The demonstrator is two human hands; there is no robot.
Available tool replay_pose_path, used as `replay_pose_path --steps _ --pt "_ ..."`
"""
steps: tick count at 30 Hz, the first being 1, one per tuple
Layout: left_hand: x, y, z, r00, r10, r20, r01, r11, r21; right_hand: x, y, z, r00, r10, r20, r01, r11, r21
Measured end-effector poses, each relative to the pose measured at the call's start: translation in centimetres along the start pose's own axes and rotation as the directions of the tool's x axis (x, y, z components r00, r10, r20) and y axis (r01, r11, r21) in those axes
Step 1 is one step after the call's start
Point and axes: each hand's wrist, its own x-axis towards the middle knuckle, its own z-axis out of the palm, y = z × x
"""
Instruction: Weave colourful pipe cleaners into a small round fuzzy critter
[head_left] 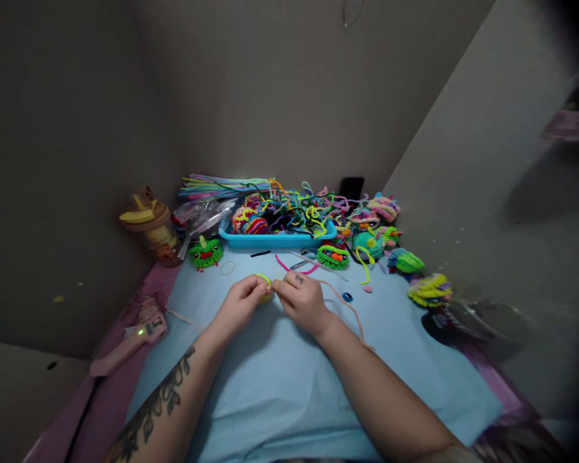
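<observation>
Basically, close-up handwork on a small yellow piece (262,278), mid-table above the blue cloth (289,386): L hand (244,299) has it pinched btwn thumb & fingers, mostly hidden. R hand (303,299) is curled in, tips right by the piece's edge; can't tell if they're pinching anything, too small. Step in hand looks like fine fingertip shaping or threading, prob. not finished. Next move, I'd say, calls for a firm L grip + small, careful R fingertip work. Peach strand (351,307) trails out from behind R hand; can't tell if it's attached. Blue bead-like bit (347,297) nearby; tray (275,241) w/ tangled yarn (313,215) at back.
</observation>
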Motion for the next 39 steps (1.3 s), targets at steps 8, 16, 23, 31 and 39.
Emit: replay_pose_path --steps 8,16,23,31,39 --pt "0.0 -0.1 0.0 0.966 0.239 -0.102 -0.195 0.925 0.326 -0.4 0.3 0.7 0.995 0.102 0.017 -0.103 0.991 0.082" --pt "-0.9 -1.0 -0.1 0.772 0.635 0.016 -0.419 0.49 0.764 -0.2 -0.2 0.5 0.988 0.152 0.028 -0.154 0.966 0.21" --pt "-1.1 -0.4 -0.9 0.655 0.747 0.11 -0.492 0.312 0.813 0.0 -0.6 0.0 0.989 0.144 0.034 -0.146 0.91 0.389" --pt "-1.2 -0.4 -0.3 0.739 0.672 0.035 -0.468 0.475 0.745 0.0 -0.6 0.3 0.994 0.099 0.04 -0.107 0.929 0.353" --pt "-0.4 0.3 0.4 0.974 0.215 -0.069 -0.171 0.904 0.392 0.2 0.0 -0.5 0.994 -0.083 0.076 0.081 0.996 0.029"
